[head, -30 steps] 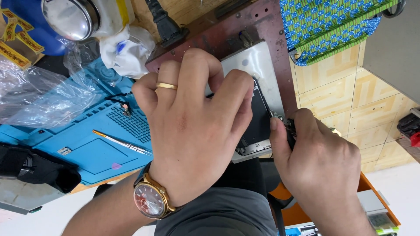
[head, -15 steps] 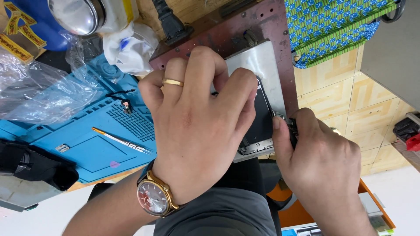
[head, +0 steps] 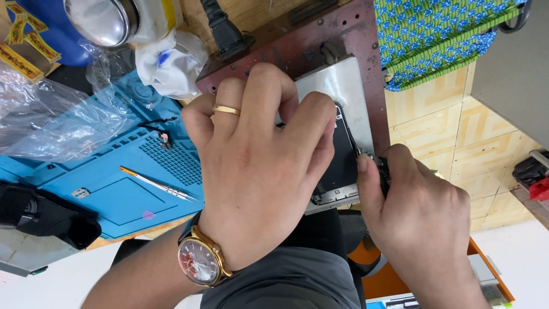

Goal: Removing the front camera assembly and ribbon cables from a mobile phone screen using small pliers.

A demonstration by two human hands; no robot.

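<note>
My left hand (head: 257, 166), with a gold ring and a wristwatch, lies palm-down over a dark phone (head: 342, 163) and presses it onto a silver metal plate (head: 337, 86). The plate sits on a rusty brown metal base (head: 320, 40). My right hand (head: 414, 212) is closed on a small dark tool (head: 380, 166) whose tip touches the phone's right edge. Most of the phone is hidden under my left hand.
A blue work mat (head: 114, 183) lies at the left with tweezers (head: 157, 184) and a small part (head: 164, 137) on it. Clear plastic bags (head: 51, 120), a white rag (head: 171, 60), a round lamp (head: 103, 20) and a black device (head: 40, 214) surround it. A blue-green woven bag (head: 440, 34) hangs at the top right.
Both hands stay on the phone; the view has shifted slightly, and my right hand has edged a little closer to the phone's edge.
</note>
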